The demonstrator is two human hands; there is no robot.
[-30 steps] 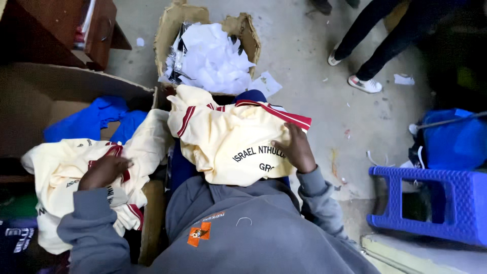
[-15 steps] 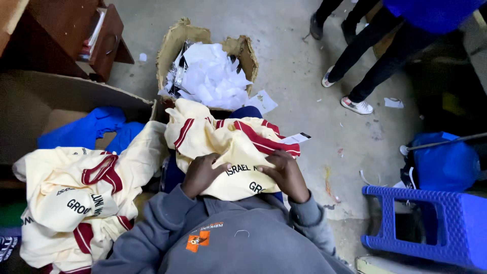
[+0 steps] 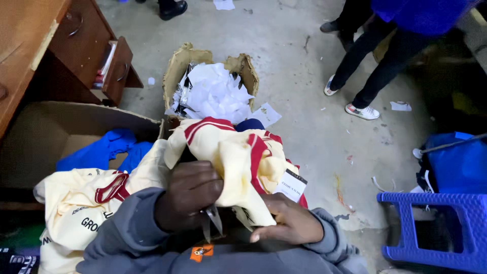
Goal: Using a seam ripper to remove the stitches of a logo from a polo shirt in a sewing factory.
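You are holding a soft cream-yellow cloth shirt with red stripes (image 3: 228, 157) in your lap, just in front of your chest. It is bunched up in floppy folds, and a small white paper tag (image 3: 291, 185) hangs off its right side.

Your left hand (image 3: 188, 195) is curled into a closed grip on the bunched cloth near the middle, with the fingers bent tight over a fold. Something thin and grey pokes down from under this hand, but you cannot tell what it is. Your right hand (image 3: 288, 223) sits under the lower edge of the shirt. Its fingers are bent and lie flat against the cloth, with the thumb tucked beneath, so it is pinching the hem lightly. Both of your arms wear grey fuzzy sleeves (image 3: 127, 228).

To your left lies a pile of the same cream shirts with red trim (image 3: 81, 208), soft and crumpled. Behind it is a big brown cardboard box (image 3: 45, 132) with bright blue cloth (image 3: 109, 149) inside. Straight ahead on the rough grey concrete floor (image 3: 304, 76) stands a smaller torn cardboard box (image 3: 180, 68) stuffed with crinkly white paper and clear plastic (image 3: 213, 94). A brown wooden drawer cabinet (image 3: 76, 45) stands at the far left. A blue plastic stool with slots (image 3: 436, 223) stands at your right, near a blue bag (image 3: 456, 162). Another person's legs in dark trousers (image 3: 375, 56) stand across the floor.
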